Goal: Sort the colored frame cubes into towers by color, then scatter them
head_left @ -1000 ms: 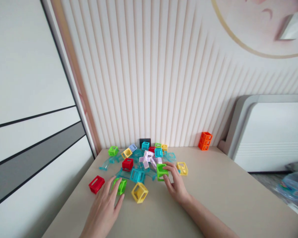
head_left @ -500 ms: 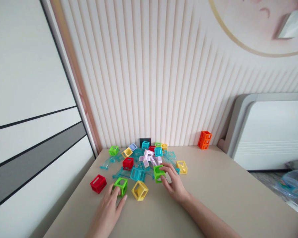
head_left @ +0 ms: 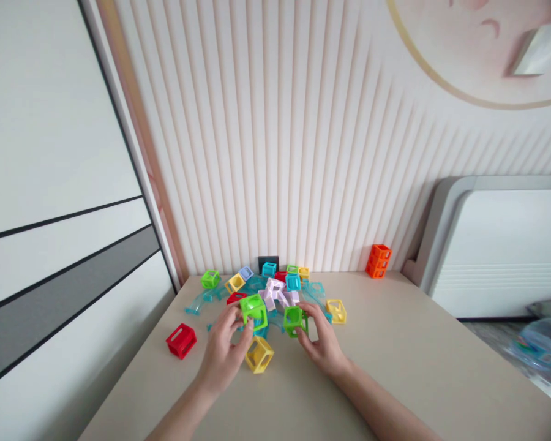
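My left hand (head_left: pixel 226 348) is closed on a green open-sided cube block (head_left: pixel 254 310), lifted off the table and tilted. To its right, my right hand (head_left: pixel 322 343) grips a second green cube block (head_left: pixel 294 321) between thumb and fingers. A gap separates the two green cubes. Just below them a yellow cube block (head_left: pixel 259 354) rests on the table, close to my left thumb. A red cube block (head_left: pixel 181 340) lies to the left of my left hand. Behind the held cubes, part of a teal block and a red cube (head_left: pixel 236 297) are partly covered.
Translucent teal track pieces (head_left: pixel 314 289), lilac pieces (head_left: pixel 274 291) and several coloured cubes are heaped at the back of the table (head_left: pixel 395 355). An orange stack of cubes (head_left: pixel 379 261) stands by the ribbed wall. A yellow cube (head_left: pixel 336 310) lies right of the heap.
My left hand has closed on the green cube and raised it up and to the right, towards the other green cube. My right hand has turned its cube slightly.
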`<action>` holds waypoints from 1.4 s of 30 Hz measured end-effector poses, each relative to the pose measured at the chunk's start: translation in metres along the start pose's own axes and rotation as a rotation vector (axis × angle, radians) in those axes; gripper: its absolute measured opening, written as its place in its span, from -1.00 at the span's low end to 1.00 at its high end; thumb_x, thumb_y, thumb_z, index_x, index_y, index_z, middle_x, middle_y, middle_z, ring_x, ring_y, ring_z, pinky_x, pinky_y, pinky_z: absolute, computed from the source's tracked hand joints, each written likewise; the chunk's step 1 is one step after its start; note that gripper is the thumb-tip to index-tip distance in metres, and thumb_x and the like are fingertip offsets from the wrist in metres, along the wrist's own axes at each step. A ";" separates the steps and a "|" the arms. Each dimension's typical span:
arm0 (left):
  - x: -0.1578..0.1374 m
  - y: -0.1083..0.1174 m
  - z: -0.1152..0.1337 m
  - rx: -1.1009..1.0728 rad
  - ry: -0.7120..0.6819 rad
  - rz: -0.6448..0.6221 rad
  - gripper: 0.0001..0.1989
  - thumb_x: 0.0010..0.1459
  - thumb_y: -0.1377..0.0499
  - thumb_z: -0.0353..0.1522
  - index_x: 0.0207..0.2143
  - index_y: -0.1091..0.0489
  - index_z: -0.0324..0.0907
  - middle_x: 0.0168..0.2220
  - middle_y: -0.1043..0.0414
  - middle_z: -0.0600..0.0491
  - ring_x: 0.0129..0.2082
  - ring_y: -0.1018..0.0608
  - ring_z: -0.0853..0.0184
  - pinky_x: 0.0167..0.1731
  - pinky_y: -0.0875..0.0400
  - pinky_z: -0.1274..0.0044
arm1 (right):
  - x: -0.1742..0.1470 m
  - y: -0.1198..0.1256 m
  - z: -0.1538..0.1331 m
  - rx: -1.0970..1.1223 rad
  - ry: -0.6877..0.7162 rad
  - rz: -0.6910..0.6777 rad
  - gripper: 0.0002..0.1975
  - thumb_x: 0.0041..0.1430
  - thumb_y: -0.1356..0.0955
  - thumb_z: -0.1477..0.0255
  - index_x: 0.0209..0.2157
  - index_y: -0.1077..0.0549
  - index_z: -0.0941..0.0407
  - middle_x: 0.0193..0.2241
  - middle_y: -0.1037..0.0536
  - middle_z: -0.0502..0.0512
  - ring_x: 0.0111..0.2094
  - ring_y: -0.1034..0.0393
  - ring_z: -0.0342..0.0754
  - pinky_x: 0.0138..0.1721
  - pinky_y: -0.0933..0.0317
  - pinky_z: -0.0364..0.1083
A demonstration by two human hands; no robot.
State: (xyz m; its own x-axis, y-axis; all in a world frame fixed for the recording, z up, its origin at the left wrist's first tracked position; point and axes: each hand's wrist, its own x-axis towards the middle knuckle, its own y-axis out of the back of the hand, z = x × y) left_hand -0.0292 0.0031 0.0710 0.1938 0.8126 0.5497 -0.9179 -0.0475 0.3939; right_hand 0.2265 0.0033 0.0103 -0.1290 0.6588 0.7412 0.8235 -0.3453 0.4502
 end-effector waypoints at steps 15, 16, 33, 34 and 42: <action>-0.008 -0.038 -0.017 0.303 -0.527 0.116 -0.88 0.21 -0.15 -0.44 -0.19 -0.32 -0.12 -0.07 -0.51 -0.12 -0.09 -0.59 0.17 -0.09 -0.54 0.40 | 0.004 0.018 -0.018 -0.113 0.182 -0.128 -0.38 0.24 -0.34 0.51 0.30 -0.17 -0.02 0.09 -0.52 0.26 0.02 -0.48 0.16 0.00 -0.42 0.13; -0.008 -0.039 -0.017 0.297 -0.515 0.118 -0.87 0.21 -0.14 -0.44 -0.17 -0.32 -0.12 -0.06 -0.51 -0.13 -0.08 -0.59 0.17 -0.09 -0.54 0.39 | 0.005 0.019 -0.020 -0.109 0.195 -0.140 -0.37 0.24 -0.34 0.51 0.31 -0.16 -0.02 0.09 -0.51 0.27 0.03 -0.48 0.16 0.00 -0.41 0.13; -0.040 -0.065 -0.016 -0.212 -0.171 -0.107 -0.52 0.27 -0.22 -0.23 0.16 -0.15 -0.04 0.21 -0.31 -0.25 0.12 -0.54 0.01 -0.05 -0.60 0.22 | 0.001 0.027 -0.032 0.002 0.202 -0.100 -0.56 0.31 -0.27 0.39 0.21 -0.28 -0.01 -0.03 -0.58 0.23 -0.11 -0.53 0.16 -0.12 -0.41 0.13; -0.041 -0.067 -0.018 -0.203 -0.166 -0.103 -0.45 0.27 -0.23 -0.20 0.22 -0.11 -0.03 0.24 -0.27 -0.26 0.15 -0.51 -0.01 -0.03 -0.60 0.20 | 0.000 0.025 -0.034 0.030 0.159 -0.089 -0.58 0.32 -0.26 0.39 0.20 -0.28 -0.02 -0.05 -0.58 0.22 -0.12 -0.53 0.15 -0.12 -0.43 0.12; -0.028 -0.058 -0.010 -0.058 -0.194 -0.038 -0.41 0.27 -0.25 -0.13 0.27 -0.17 0.02 0.22 -0.26 -0.19 0.22 -0.45 0.03 0.02 -0.58 0.26 | -0.011 0.006 -0.034 0.226 -0.140 -0.032 -0.66 0.44 -0.21 0.25 0.17 -0.30 -0.04 -0.01 -0.57 0.19 -0.03 -0.52 0.11 -0.02 -0.45 0.05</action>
State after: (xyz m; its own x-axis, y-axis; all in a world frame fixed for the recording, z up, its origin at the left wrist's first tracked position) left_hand 0.0149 -0.0110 0.0249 0.2868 0.6857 0.6690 -0.9258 0.0189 0.3774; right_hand 0.2138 -0.0288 0.0215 -0.0921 0.7583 0.6454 0.9246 -0.1754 0.3381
